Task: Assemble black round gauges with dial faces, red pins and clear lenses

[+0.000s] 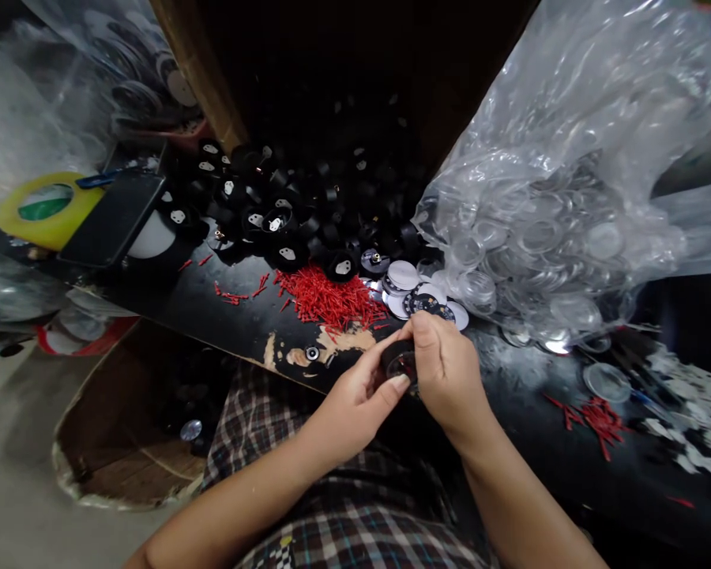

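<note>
My left hand and my right hand meet at the near edge of a black worktop. Together they grip one small round black part, fingers curled around it from both sides. Just beyond my hands lies a heap of thin red pins. A few round white and printed discs lie right of the pins. Behind them is a big pile of the same black round parts, several showing white inserts.
A large clear plastic bag of transparent round covers fills the right. More red pins and white scraps lie far right. At left sit a yellow tape roll, a dark phone and a basket below the worktop.
</note>
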